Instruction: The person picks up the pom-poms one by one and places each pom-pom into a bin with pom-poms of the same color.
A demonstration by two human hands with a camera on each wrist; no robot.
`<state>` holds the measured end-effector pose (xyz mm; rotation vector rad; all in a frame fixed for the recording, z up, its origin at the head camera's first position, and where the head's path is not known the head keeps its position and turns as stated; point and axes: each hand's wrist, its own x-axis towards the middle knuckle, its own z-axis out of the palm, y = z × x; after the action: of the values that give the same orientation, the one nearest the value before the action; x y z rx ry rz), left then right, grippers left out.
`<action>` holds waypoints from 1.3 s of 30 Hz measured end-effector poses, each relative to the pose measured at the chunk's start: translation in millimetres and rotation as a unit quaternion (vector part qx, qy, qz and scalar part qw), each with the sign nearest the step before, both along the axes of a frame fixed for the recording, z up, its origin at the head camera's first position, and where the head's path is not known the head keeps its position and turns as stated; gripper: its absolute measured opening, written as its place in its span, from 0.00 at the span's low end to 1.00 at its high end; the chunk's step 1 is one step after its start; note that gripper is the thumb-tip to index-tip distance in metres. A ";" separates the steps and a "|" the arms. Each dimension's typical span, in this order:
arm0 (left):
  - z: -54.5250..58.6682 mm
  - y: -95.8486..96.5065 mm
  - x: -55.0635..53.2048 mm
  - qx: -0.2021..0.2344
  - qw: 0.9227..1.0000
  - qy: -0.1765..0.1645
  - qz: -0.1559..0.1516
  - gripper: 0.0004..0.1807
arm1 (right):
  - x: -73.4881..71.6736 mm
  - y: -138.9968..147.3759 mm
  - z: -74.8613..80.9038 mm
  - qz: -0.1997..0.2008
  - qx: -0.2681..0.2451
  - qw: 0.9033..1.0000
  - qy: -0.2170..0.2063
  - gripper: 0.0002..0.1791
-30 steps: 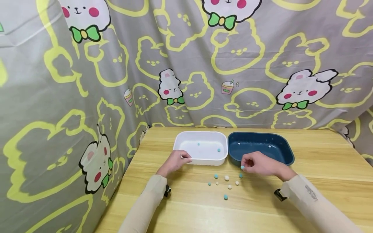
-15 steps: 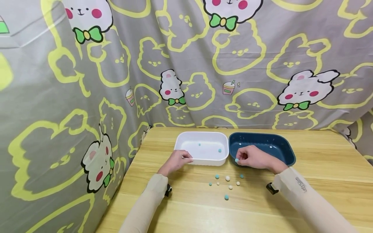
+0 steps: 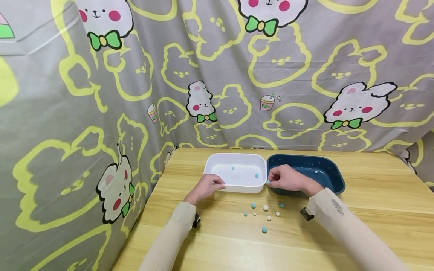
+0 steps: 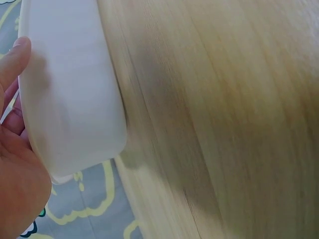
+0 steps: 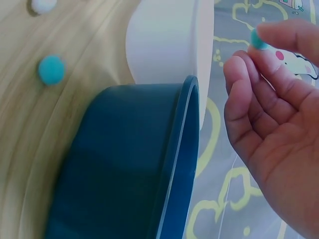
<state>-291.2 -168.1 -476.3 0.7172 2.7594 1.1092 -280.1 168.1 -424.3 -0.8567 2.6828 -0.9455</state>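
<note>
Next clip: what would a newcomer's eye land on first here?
Probably the two tubs side by side at the middle of the wooden table: a white tub on the left and a dark blue tub on the right. Next, the right hand pinching a small teal ball where the tubs meet, while the left hand holds the white tub's near rim. Behind hangs a grey cartoon-bunny cloth.
</note>
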 end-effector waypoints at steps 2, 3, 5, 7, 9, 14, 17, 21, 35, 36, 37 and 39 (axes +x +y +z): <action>0.8 0.2 0.2 -0.001 1.000 -0.001 0.001 0.04 | -1.3 -3.5 0.6 -0.002 -0.002 1.000 -0.008 0.05; 1.0 0.3 0.2 -0.002 1.000 -0.001 0.002 0.04 | -1.9 -5.0 0.7 -0.005 -0.002 1.000 -0.011 0.04; 1.5 0.4 0.2 -0.001 1.000 -0.001 0.002 0.04 | -3.3 -8.1 0.4 -0.008 -0.002 1.000 -0.014 0.04; 1.6 0.6 0.4 -0.002 1.000 -0.001 0.003 0.04 | -5.0 -10.6 -0.8 -0.011 -0.004 1.000 -0.013 0.04; 1.2 0.7 0.9 -0.003 1.000 -0.002 0.003 0.04 | -7.0 -12.6 -2.8 -0.010 -0.009 1.000 -0.010 0.04; 0.3 0.5 2.0 -0.006 1.000 -0.006 0.004 0.04 | -13.6 -17.7 -8.1 -0.009 -0.023 1.000 -0.005 0.03; 0.4 0.3 2.0 -0.007 1.000 -0.002 0.005 0.05 | -16.1 -21.5 -8.8 -0.012 -0.026 1.000 -0.008 0.03; 1.8 0.9 2.1 -0.007 1.000 -0.002 0.007 0.05 | -18.9 -25.1 -10.6 -0.014 -0.024 1.000 -0.015 0.03; 2.7 1.3 2.5 -0.004 1.000 0.003 0.002 0.04 | -32.4 -31.4 -10.7 -0.027 -0.003 0.999 -0.023 0.04; 2.4 1.3 2.3 -0.004 1.000 0.002 0.002 0.04 | -33.7 -31.9 -10.9 -0.026 -0.001 0.999 -0.023 0.04; 2.2 1.2 2.2 -0.004 1.000 0.003 0.002 0.04 | -34.8 -32.3 -11.0 -0.027 0.000 0.999 -0.025 0.04; 1.8 0.8 1.9 -0.003 1.000 0.002 0.002 0.04 | -36.9 -32.8 -11.4 -0.028 0.004 0.999 -0.029 0.04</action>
<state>-289.3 -167.2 -474.5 0.7149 2.7685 1.1000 -317.0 135.3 -435.7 -0.7435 2.6730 -0.9553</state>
